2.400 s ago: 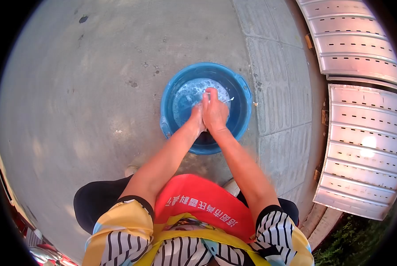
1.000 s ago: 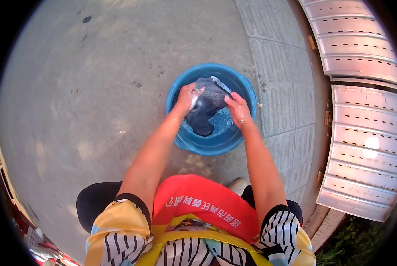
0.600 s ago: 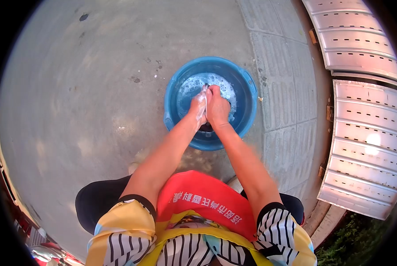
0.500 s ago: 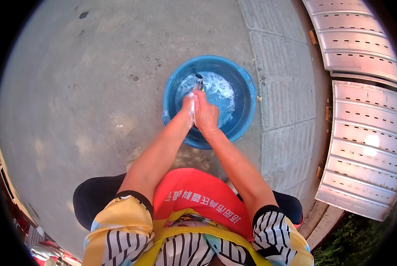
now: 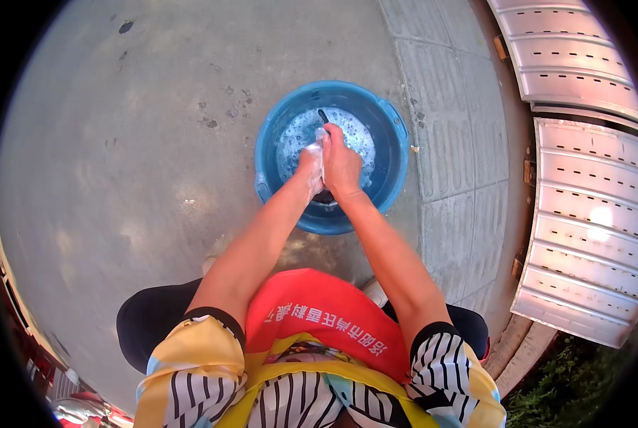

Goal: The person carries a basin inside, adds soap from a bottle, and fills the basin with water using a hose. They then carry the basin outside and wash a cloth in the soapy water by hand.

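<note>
A round blue basin (image 5: 260,153) holds sudsy water (image 5: 361,135). Over it my two hands are pressed together. My right hand (image 5: 343,165) is closed, its fingers wrapped around a slim dark-ended object (image 5: 323,116) whose tip sticks out past the fingers; its kind is hidden. My left hand (image 5: 307,170) is also closed against it, with whitish material (image 5: 322,153) between the palms, either a wet cloth or thick suds. Below the wrists a dark patch (image 5: 324,197) shows; whether it belongs to the held object I cannot tell.
The basin stands on grey concrete ground (image 5: 155,143). To the right runs a strip of paving slabs (image 5: 443,157), then ribbed metal panels (image 5: 583,221). Green plants (image 5: 568,385) grow at lower right. My knees and red apron (image 5: 326,307) are close in front.
Both hands have shifted slightly within the basin, and the dark tip now points up to the left. A dark patch has come into view below the wrists. The view has moved a little.
</note>
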`<state>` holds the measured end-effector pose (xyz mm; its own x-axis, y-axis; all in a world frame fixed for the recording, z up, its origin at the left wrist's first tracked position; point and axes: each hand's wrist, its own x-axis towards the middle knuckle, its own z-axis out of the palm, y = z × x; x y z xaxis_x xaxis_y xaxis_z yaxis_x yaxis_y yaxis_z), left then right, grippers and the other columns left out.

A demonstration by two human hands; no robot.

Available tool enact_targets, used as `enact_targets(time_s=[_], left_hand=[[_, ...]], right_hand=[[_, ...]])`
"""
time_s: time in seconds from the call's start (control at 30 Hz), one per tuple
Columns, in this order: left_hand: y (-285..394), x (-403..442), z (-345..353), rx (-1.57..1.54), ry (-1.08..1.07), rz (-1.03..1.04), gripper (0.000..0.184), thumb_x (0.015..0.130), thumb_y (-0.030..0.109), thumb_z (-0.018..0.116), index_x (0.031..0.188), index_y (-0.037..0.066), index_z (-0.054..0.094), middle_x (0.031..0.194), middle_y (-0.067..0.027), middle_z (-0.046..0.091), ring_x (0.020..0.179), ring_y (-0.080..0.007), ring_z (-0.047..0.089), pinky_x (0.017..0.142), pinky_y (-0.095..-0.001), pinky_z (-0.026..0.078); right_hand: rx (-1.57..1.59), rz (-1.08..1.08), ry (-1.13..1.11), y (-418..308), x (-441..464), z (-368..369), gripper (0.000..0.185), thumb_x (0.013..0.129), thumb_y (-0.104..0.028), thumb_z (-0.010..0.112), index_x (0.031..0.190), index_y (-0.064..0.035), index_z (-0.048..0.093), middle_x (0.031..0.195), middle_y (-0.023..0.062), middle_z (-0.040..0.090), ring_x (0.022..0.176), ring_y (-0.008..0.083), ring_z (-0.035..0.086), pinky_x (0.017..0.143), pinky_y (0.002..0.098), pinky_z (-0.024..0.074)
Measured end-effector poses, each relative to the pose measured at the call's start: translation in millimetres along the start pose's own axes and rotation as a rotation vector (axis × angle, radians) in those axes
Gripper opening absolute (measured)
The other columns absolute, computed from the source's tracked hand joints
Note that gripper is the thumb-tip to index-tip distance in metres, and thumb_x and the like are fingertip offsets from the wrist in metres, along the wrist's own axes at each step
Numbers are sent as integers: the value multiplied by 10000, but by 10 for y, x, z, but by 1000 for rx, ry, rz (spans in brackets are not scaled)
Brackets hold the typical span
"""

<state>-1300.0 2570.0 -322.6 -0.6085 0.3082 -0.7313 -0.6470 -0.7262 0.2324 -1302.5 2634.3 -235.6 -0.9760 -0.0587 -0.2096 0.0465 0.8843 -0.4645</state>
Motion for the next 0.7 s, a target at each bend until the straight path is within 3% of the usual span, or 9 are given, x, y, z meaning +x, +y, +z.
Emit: enact_targets(time_s=[0.1, 0.2, 0.23, 0.37, 0.5, 0.53, 0.6, 0.67, 0.7], left_hand=[[384, -841, 667, 637, 43, -149, 886, 746, 696, 453, 1390, 128, 231, 1378, -157, 301, 1262, -284, 305, 974, -498, 285], [388, -548, 423, 785, -140, -151, 949, 733, 425, 679, 1388, 9, 133, 1331, -170, 358, 1202, -283, 389, 950, -443, 345], [398, -439, 333, 570, -128, -124, 762, 754, 235, 692, 1321, -50, 271, 1228, -159, 454, 1108, -260, 479, 895, -398, 406], [548, -454, 216, 237, -116, 117, 265, 817, 158, 614, 1006, -5, 524, 952, -116, 594, 864, -210, 597, 733, -378, 495], [359, -280, 191, 113, 42, 50, 201, 849, 153, 561, 990, 12, 543, 859, -101, 601, 738, -206, 614, 664, -350, 517], [320, -253, 184, 124, 62, 55, 173, 853, 152, 545, 966, 21, 551, 836, -96, 598, 721, -206, 606, 647, -358, 510], [210, -140, 96, 144, 103, 65, 133, 863, 150, 515, 919, 41, 566, 789, -84, 592, 687, -207, 590, 611, -375, 495], [46, 76, -214, -243, -214, -20, 264, 870, 353, 493, 847, 97, 555, 746, -49, 567, 669, -183, 559, 579, -341, 464], [5, -35, 23, -202, -69, 50, 319, 866, 418, 477, 850, 108, 552, 750, -43, 563, 677, -190, 557, 588, -350, 464]], right_hand=[[62, 92, 53, 543, 341, -43, 235, 885, -266, 431, 1050, -114, 499, 785, 216, 617, 786, 403, 582, 675, 479, 443], [456, 132, -307, 881, 432, -166, 336, 856, -323, 528, 935, -5, 601, 813, 168, 623, 736, 268, 603, 710, 377, 460], [860, 383, -479, 801, 371, -301, 365, 824, -323, 594, 933, 25, 615, 818, 74, 628, 748, 163, 566, 737, 304, 446], [708, 211, -899, 871, 269, -530, 295, 794, -192, 648, 996, 18, 601, 932, 39, 617, 842, 119, 553, 804, 264, 418], [1268, 337, -393, 800, 217, -272, 268, 814, -118, 602, 1034, 29, 557, 951, 42, 613, 864, 122, 563, 803, 290, 433], [1148, 244, -262, 777, 222, -36, 238, 812, -135, 599, 1003, -3, 544, 922, 109, 630, 837, 217, 604, 776, 357, 455], [297, 9, -46, 236, -29, 29, 298, 834, -257, 578, 1047, -65, 496, 841, 178, 620, 789, 324, 605, 712, 395, 460], [43, 3, -53, -45, -114, 53, 355, 855, -360, 498, 1064, -81, 433, 779, 211, 608, 749, 390, 586, 663, 452, 444], [-31, 7, -87, -66, -67, 36, 389, 873, -409, 436, 1084, -85, 392, 759, 220, 607, 738, 411, 582, 640, 477, 436]])
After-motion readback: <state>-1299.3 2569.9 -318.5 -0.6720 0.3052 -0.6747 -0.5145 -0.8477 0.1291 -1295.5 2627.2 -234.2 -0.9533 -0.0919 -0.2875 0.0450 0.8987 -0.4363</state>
